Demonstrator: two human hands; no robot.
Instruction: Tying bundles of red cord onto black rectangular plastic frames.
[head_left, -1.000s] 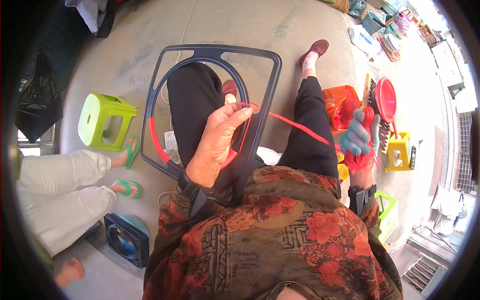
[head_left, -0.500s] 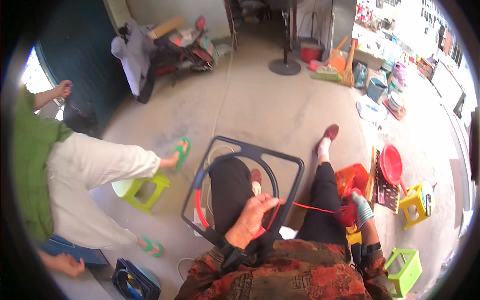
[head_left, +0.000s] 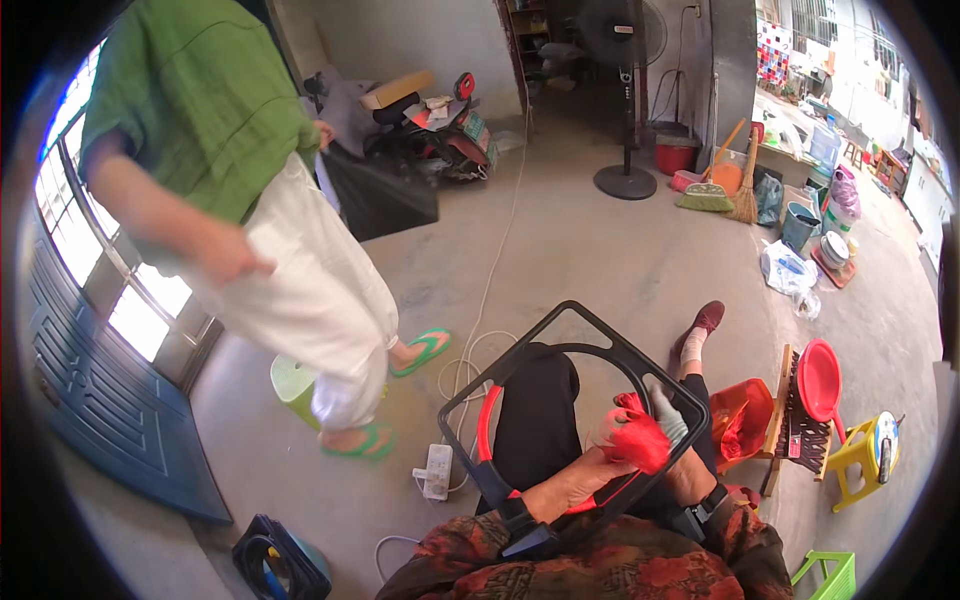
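A black plastic frame (head_left: 690,415) with a round opening rests tilted across my lap. Red material covers part of the ring (head_left: 486,422) on its left side. My bare left hand (head_left: 588,478) is closed at the lower edge of a red bundle of yarn (head_left: 642,442), just over the frame's right part. From the other side, my right hand (head_left: 668,418), in a grey-green glove, grips the same bundle. Its fingers are partly hidden by the frame and the yarn.
A person in a green top (head_left: 215,110) stands at my left with a black bag (head_left: 385,195). A white power strip (head_left: 437,472) lies by my left leg. To the right are an orange-red container (head_left: 745,420), a red basin (head_left: 820,380) and a yellow stool (head_left: 858,470).
My right hand has come in from the right with the red bundle and now meets my left hand at the frame. The person in green has moved forward and rightward, carrying a black bag.
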